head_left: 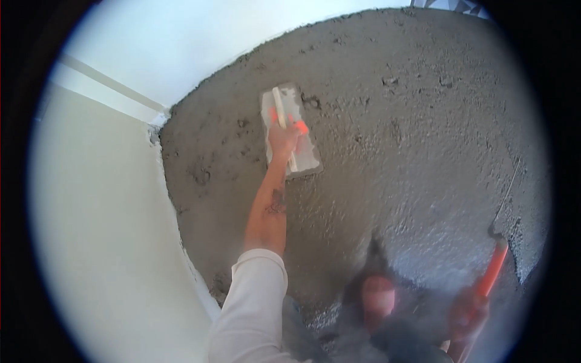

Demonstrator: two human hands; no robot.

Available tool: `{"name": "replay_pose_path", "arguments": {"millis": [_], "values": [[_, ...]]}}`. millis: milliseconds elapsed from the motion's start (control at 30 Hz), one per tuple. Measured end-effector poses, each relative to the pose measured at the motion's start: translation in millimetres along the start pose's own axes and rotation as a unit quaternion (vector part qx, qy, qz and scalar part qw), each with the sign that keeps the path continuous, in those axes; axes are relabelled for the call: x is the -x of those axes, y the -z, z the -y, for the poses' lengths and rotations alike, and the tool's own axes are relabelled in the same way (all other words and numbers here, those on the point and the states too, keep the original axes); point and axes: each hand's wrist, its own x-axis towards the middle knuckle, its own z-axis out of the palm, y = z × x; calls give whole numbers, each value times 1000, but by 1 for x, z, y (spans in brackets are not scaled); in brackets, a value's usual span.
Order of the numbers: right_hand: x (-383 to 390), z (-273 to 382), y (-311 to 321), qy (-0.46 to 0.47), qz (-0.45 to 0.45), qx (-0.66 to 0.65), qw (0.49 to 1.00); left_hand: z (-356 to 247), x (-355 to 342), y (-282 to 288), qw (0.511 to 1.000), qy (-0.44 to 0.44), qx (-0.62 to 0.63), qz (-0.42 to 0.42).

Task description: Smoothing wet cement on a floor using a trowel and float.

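Observation:
My left hand (284,138) is closed on the pale handle of a flat rectangular float (307,157), which has red parts and lies on the wet grey cement floor (423,103) near the upper middle. My right hand (469,314), blurred at the lower right, is closed on the red handle of a trowel (493,269), whose thin blade reaches up along the cement at the right, mostly edge-on or hidden. A blurred dark and red shape (378,293), perhaps my knee or foot, is at the bottom middle.
A pale cream wall (97,212) borders the cement on the left. A white wall (181,42) runs along the back, meeting it in a corner with rough edges. A patterned grey and white patch (448,6) shows at the top right.

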Motion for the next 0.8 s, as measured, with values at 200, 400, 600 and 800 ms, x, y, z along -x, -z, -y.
{"name": "replay_pose_path", "arguments": {"millis": [200,400,600,800], "values": [[-3,-2,10,18,16,61,998,0,15,97,996,60,52,-30],[-5,-22,-23,24,47,72,996,-14,127,69,997,-8,-3,75],[4,-69,-39,12,129,126,984,33,166,14,979,-167,-117,-20],[18,-92,-47,-3,140,149,979,35,175,102,994,-62,-2,-92]]}}
